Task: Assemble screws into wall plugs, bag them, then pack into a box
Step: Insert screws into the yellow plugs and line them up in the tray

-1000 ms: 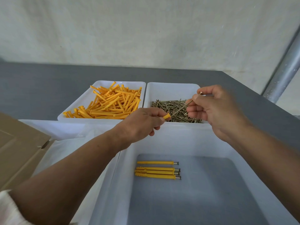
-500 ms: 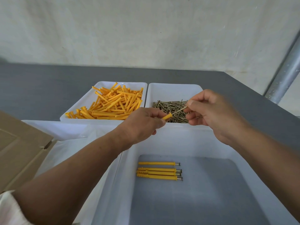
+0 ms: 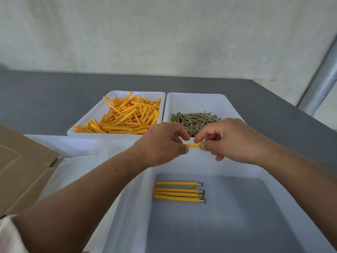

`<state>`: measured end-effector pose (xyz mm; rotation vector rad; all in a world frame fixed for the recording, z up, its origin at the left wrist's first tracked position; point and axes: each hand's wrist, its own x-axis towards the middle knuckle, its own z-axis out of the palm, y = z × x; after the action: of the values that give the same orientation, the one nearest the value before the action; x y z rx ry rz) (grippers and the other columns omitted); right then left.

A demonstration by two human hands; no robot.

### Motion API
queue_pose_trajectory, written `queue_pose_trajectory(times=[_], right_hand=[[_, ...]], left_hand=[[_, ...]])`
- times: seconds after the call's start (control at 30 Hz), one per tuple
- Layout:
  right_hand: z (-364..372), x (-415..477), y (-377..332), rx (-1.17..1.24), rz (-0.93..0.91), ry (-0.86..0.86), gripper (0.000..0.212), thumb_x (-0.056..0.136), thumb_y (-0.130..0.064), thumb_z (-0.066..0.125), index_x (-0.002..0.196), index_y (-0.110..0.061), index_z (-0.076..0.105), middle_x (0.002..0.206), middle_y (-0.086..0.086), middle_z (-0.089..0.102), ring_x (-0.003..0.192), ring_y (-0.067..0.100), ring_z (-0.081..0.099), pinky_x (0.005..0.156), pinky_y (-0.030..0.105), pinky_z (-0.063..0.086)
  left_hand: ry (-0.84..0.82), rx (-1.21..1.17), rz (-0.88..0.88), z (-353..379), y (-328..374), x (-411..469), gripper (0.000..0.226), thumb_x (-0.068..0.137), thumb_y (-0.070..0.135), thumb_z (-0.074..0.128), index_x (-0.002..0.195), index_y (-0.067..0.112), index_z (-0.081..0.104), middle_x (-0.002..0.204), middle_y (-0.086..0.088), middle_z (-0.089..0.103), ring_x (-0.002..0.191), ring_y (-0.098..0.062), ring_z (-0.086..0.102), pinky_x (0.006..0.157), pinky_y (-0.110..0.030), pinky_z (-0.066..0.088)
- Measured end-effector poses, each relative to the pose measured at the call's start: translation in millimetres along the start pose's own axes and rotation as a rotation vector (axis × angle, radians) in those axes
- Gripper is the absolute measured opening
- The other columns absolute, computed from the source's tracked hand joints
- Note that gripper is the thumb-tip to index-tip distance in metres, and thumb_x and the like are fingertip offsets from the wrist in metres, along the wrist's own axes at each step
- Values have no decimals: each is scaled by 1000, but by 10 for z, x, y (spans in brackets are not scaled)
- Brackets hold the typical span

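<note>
My left hand grips a yellow wall plug, and only a short piece of it shows between my two hands. My right hand pinches the plug's free end, where the screw went in; the screw is hidden by my fingers. Both hands hover over the far rim of a large white bin. On its grey floor lie several plugs with screws in them, side by side, screw heads to the right.
Behind my hands stand a white tray of loose yellow plugs and a white tray of loose screws. A cardboard box flap lies at the left, with clear plastic bags beside it. A metal post rises at the right.
My right hand has moved left and down toward my left hand, pushing the screw into the plug. The screw shaft, visible before, is now out of sight.
</note>
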<state>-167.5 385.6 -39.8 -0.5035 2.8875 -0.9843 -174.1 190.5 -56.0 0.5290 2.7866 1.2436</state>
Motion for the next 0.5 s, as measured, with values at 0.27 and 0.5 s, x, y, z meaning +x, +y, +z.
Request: queue_pose_trajectory(times=[0.27, 0.5], right_hand=[[139, -15, 12, -163, 51, -197, 14, 90, -23, 66, 85, -35, 71, 60, -15, 67, 53, 8, 68, 50, 12, 47], [381, -2, 33, -389, -7, -259, 22, 91, -13, 55, 94, -25, 73, 77, -8, 70, 50, 3, 61, 47, 8, 42]], left_hand=[[323, -134, -6, -112, -57, 77, 9, 81, 24, 73, 83, 31, 69, 67, 20, 66, 65, 8, 59, 61, -12, 44], [507, -91, -89, -199, -202, 125, 20, 81, 15, 67, 76, 34, 63, 71, 15, 64, 70, 0, 59, 60, -14, 43]])
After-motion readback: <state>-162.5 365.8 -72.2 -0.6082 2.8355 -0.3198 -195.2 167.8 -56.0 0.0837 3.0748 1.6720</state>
